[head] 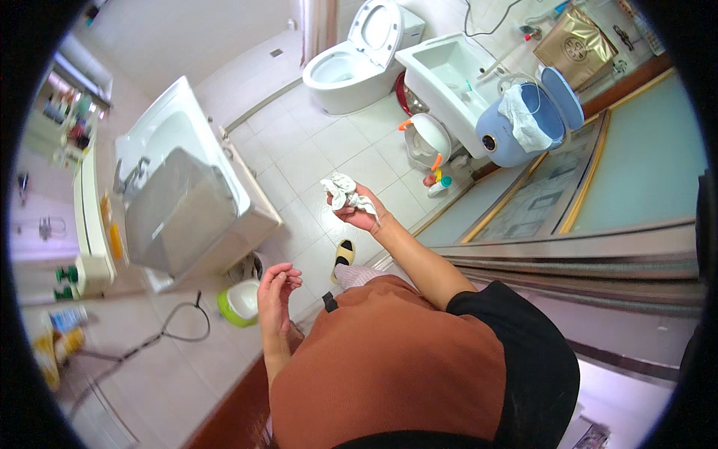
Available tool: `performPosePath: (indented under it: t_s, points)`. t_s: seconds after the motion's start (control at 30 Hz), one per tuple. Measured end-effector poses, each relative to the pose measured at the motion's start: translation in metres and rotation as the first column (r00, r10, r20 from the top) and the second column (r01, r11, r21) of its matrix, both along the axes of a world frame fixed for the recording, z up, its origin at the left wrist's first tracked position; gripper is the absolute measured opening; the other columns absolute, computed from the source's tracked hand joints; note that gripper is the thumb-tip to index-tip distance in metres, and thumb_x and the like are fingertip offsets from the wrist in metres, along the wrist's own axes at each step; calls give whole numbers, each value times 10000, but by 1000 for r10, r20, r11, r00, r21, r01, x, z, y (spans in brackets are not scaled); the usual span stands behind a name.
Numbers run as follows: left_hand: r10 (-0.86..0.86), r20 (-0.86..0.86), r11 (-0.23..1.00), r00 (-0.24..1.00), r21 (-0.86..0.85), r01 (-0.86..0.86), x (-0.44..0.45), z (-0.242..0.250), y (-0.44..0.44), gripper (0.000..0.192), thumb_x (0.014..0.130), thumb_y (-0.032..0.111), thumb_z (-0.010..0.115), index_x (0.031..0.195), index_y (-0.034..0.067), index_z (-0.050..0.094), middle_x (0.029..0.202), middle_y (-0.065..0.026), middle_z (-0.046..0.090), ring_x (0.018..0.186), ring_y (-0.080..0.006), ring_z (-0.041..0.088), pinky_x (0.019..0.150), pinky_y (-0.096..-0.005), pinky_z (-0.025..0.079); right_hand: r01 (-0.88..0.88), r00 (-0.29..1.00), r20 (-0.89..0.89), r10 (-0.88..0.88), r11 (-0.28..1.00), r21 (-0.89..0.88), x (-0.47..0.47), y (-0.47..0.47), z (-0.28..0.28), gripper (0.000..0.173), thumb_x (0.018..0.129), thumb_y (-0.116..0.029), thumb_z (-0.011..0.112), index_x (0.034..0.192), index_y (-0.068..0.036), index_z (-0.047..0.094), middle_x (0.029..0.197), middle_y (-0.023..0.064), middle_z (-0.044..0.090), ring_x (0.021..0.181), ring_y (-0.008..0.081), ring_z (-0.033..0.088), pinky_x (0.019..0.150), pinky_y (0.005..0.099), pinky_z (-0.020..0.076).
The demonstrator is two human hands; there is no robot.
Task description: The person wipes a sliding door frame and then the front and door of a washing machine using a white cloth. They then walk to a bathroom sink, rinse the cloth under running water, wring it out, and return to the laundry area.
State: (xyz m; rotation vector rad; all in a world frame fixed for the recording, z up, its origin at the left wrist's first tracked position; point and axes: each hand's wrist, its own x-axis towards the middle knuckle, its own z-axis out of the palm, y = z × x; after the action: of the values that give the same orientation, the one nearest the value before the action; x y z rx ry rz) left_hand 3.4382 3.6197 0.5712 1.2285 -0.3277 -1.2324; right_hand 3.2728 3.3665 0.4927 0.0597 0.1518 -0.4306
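My right hand (362, 216) is stretched out over the tiled floor, palm up, with its fingers curled around a crumpled white cloth (341, 192). One end of the cloth hangs across the palm towards the wrist. My left hand (277, 289) is raised at the left of my body, its fingers loosely bent and nothing visible in it. A washbasin (182, 115) stands at the left, with a translucent grey sheet or lid (182, 210) lying across it. Below my right hand is my foot in a yellow slipper (345, 252).
A toilet (348, 92) stands ahead with its lid raised. At the right are a white sink (415, 62), a blue bucket (493, 132) with a white cloth over its rim, a white basin (435, 137) and bottles. A green-and-white bin (233, 314) and a black cable (162, 334) are at the left.
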Motion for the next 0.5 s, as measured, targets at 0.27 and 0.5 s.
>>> performPosePath:
  t_s: [0.27, 0.5]
  points:
    - [-242, -15, 970, 970, 32, 242, 44, -4, -139, 212, 1005, 106, 523, 1141, -17, 631, 994, -116, 692, 877, -161, 645, 847, -302, 526, 230, 969, -104, -224, 972, 43, -3, -85, -1, 311, 1051, -247, 469, 1193, -2, 596, 1011, 188, 650, 710, 177, 550, 493, 243, 413]
    - [-356, -61, 934, 932, 10, 358, 55, -3, -245, 205, 997, 121, 553, 1130, -3, 647, 991, -91, 696, 883, -148, 649, 858, -291, 524, 197, 977, -83, -195, 980, 12, -7, -125, -22, 281, 1047, -211, 434, 1202, -22, 572, 1053, 181, 635, 733, 218, 557, 501, 282, 433]
